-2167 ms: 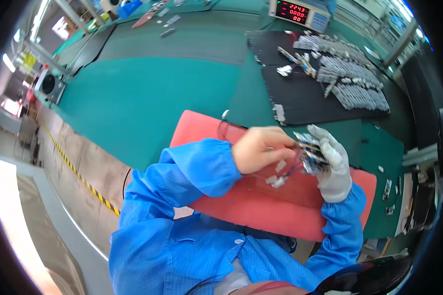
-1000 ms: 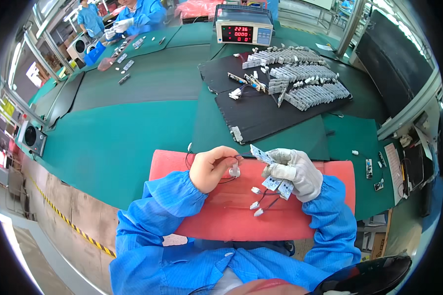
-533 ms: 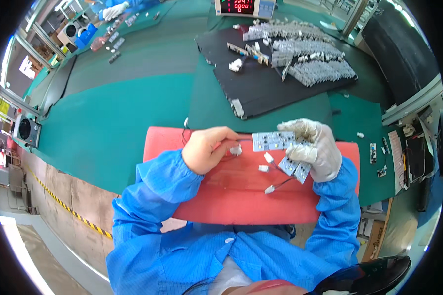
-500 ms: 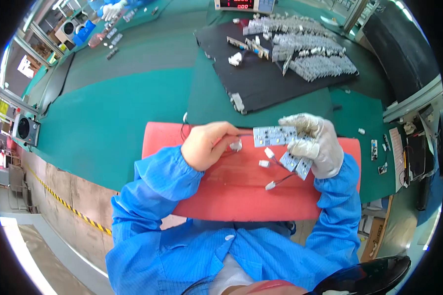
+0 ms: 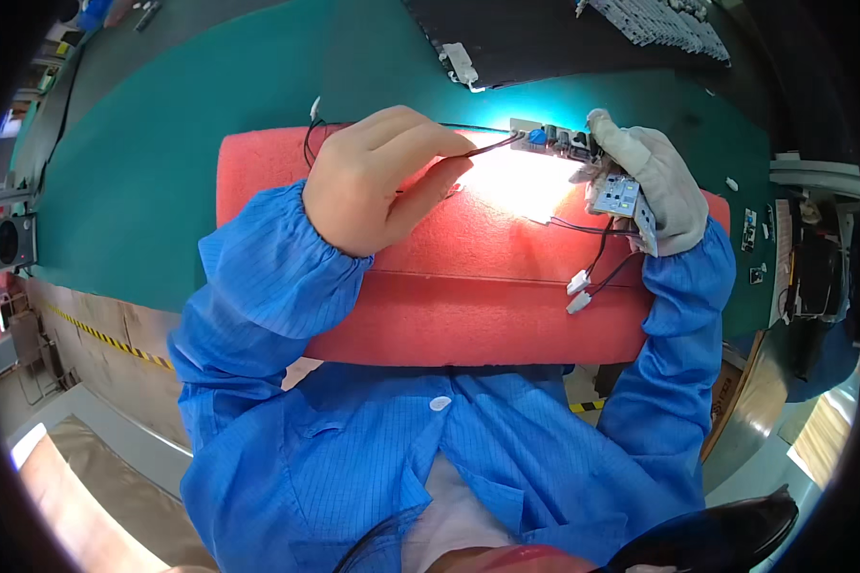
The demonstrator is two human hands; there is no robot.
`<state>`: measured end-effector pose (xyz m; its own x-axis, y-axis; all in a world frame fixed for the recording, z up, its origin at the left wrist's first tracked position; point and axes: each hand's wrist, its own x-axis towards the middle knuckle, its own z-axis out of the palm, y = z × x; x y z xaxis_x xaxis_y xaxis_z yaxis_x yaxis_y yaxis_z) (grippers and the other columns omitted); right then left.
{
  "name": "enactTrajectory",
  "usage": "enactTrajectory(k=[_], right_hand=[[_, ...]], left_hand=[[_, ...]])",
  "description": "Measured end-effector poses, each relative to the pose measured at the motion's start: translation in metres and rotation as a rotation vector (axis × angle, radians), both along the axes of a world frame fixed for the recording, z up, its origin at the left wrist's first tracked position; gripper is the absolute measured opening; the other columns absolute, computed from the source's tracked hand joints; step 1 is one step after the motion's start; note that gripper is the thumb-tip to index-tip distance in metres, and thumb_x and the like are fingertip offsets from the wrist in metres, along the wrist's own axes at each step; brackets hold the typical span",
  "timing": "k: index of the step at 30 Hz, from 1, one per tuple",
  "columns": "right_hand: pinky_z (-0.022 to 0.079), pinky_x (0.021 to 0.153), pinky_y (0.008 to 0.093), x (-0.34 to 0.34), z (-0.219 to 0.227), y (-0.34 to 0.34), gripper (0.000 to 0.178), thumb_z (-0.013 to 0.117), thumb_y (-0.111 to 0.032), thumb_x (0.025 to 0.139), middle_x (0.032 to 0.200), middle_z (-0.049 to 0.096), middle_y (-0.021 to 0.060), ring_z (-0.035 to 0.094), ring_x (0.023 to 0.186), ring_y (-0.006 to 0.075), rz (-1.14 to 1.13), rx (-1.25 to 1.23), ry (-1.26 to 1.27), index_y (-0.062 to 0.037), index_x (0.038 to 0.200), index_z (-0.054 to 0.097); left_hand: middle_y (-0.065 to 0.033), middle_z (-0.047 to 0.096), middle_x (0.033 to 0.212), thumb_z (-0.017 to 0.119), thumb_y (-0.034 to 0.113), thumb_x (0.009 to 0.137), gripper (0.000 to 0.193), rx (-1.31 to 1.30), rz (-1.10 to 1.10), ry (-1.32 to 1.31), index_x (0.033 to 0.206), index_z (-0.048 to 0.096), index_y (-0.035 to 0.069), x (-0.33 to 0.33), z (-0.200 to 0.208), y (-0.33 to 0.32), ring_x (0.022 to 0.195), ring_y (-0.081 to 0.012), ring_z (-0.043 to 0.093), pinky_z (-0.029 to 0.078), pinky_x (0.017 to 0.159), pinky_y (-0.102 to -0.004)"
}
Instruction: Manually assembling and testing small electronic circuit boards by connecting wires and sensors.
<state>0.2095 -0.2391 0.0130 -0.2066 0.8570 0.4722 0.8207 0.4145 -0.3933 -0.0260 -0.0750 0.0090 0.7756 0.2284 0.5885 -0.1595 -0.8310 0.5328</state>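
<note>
I note a green-covered bench (image 5: 134, 191) before me. To my left, pale floor (image 5: 115, 377) carries a yellow-and-black striped line (image 5: 124, 343); to my right, a metal rail (image 5: 812, 172) shows at the bench.

Circuit board (image 5: 551, 139) part-hidden, black mat (image 5: 535, 40) cropped (above)

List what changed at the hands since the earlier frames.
The leftmost circuit board has turned over: blue and black components show, and bright light falls on the red foam pad beneath. Nothing visibly let go. Unchanged: left hand pinches dark wires; gloved right hand grips that board and the other boards.
</note>
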Motion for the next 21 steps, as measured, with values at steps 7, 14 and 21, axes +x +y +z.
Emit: enactTrajectory(k=[7,14,21], right_hand=[[0.05,0.052,0.0248,-0.007,0.0,0.002,0.033,0.051,-0.033,0.093,0.065,0.059,0.0107,0.06,0.057,0.0149,-0.234,-0.388,0.614,-0.0085,0.11,0.063],[0.048,0.043,0.0189,-0.022,0.015,0.007,0.061,0.052,-0.059,0.084,0.061,0.06,0.0105,0.059,0.049,0.0104,-0.461,-0.504,0.829,-0.0012,0.066,0.06],[0.045,0.037,0.0177,-0.018,0.007,0.006,0.062,0.056,-0.063,0.079,0.07,0.064,0.0127,0.054,0.042,0.0073,-0.312,-0.261,0.599,-0.0009,0.073,0.062]], left_hand=[[-0.0104,0.06,0.074,0.069,0.001,0.071,0.019,0.006,-0.026,0.024,0.088,0.062,0.002,-0.001,0.002,0.001,0.068,-0.0271,0.059,0.048,0.057,-0.0347],[-0.0099,0.061,0.075,0.071,-0.001,0.069,0.018,-0.02,-0.008,0.021,0.085,0.063,0.001,0.002,0.002,0.0,0.07,-0.0248,0.061,0.05,0.059,-0.032],[-0.0066,0.058,0.077,0.073,-0.002,0.069,0.018,0.012,-0.013,-0.007,0.086,0.067,0.002,0.003,0.005,0.004,0.066,-0.0188,0.057,0.046,0.056,-0.0261]])
